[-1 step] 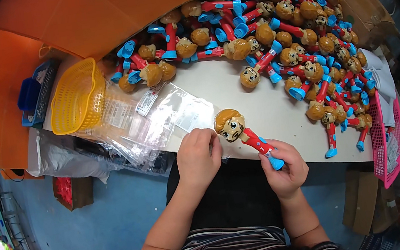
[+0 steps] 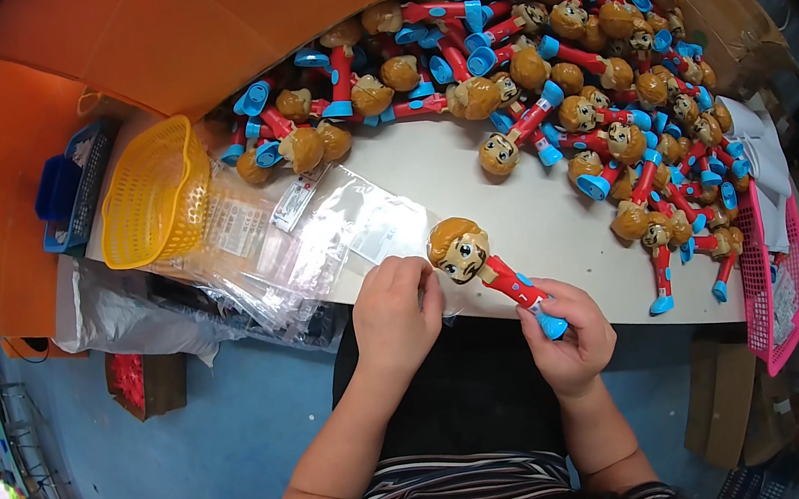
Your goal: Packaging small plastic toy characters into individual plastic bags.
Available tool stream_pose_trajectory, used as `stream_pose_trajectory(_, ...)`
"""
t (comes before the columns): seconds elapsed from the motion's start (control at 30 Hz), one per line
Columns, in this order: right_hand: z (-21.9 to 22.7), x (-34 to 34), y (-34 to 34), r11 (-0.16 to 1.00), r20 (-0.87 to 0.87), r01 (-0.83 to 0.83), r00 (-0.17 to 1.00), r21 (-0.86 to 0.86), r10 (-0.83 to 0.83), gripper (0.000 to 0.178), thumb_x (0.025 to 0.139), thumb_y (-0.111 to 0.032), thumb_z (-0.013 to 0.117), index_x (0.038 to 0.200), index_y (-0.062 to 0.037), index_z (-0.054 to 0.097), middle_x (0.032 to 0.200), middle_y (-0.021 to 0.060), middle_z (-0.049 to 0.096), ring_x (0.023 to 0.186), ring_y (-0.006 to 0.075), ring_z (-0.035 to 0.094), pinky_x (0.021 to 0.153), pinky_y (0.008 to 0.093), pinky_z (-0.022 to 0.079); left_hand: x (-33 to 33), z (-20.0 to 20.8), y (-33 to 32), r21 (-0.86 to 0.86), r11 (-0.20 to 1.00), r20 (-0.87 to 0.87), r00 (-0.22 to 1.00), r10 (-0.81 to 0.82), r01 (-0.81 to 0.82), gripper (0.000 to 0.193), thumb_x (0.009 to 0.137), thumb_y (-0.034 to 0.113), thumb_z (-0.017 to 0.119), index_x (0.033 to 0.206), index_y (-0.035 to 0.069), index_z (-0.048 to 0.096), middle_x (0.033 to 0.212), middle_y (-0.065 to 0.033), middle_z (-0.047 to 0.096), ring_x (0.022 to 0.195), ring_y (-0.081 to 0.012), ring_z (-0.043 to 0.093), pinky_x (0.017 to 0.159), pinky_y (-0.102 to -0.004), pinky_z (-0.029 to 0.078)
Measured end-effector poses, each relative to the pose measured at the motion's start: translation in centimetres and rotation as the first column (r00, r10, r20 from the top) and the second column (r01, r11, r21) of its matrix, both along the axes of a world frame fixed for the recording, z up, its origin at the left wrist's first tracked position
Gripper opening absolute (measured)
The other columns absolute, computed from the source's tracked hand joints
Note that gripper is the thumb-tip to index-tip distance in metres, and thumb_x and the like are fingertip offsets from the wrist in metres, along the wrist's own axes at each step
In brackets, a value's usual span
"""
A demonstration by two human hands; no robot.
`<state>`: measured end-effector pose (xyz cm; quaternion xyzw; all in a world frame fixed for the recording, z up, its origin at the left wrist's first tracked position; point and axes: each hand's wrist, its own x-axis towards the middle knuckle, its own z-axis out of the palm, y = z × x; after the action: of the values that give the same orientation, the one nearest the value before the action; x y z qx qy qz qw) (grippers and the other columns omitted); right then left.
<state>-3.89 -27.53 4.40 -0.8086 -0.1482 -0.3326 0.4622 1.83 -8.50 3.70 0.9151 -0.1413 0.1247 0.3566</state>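
A toy figure (image 2: 513, 280) with a big brown-haired, moustached head, a red body and a blue base tilts over the table's near edge. My right hand (image 2: 572, 333) grips it by the blue base, thumb on top. Beside the figure's head, my left hand (image 2: 396, 313) has its fingers curled in; whatever they may pinch is hidden. Clear plastic bags (image 2: 380, 217) with printed labels lie flat on the table just beyond my left hand. Across the back and right, many like figures (image 2: 622, 139) are heaped up, one (image 2: 500, 153) lying nearest the held one.
A yellow basket (image 2: 155, 196) leans at the left, near blue bins (image 2: 68, 187). Orange board (image 2: 190, 35) walls the back. At the right edge hangs a pink basket (image 2: 775, 301). On the blue floor stand a box of red pieces (image 2: 147, 384) and cardboard (image 2: 732, 397).
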Motion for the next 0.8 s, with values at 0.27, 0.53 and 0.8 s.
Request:
stream_pose_trajectory(0.27,-0.1,0.0,-0.1,0.999,-0.022,0.000,1.000,0.034,0.001,0.035,0.077,0.009,0.076,0.104,-0.0004,0.056,0.101,0.0247,0.068,0.091,0.0265,0.070,0.077,0.0324,0.058,0.0,-0.1,-0.1,0.017,1.000,0.017,1.000,-0.002,0.001,0.011,0.078,0.004,0.069,0.085,0.005,0.061,0.078,-0.0097,0.059,0.075,-0.0301,0.060,0.067,-0.0397,0.048)
stream_pose_trajectory(0.53,0.3,0.5,-2.3,0.029,-0.315,0.368,0.751,0.929,0.581,0.015,0.100,-0.019,0.057,0.103,-0.0038,0.059,0.075,0.0111,0.068,0.055,0.0134,0.064,0.050,0.0218,0.053,0.0,-0.6,-0.3,-0.026,1.000,0.057,0.998,0.019,-0.017,0.009,0.079,0.004,0.069,0.083,0.004,0.062,0.076,-0.0086,0.060,0.072,-0.0268,0.061,0.065,-0.0368,0.048)
stream_pose_trajectory(0.8,0.3,0.2,-1.6,0.307,-0.469,0.355,0.683,0.883,0.559,0.021,0.101,-0.022,0.055,0.102,-0.0018,0.057,0.077,0.0133,0.067,0.056,0.0139,0.065,0.049,0.0223,0.054,0.1,-0.5,-0.1,-0.023,1.000,0.068,0.998,0.006,-0.004,0.007,0.080,0.003,0.069,0.085,0.004,0.064,0.076,-0.0082,0.061,0.067,-0.0234,0.062,0.063,-0.0336,0.049)
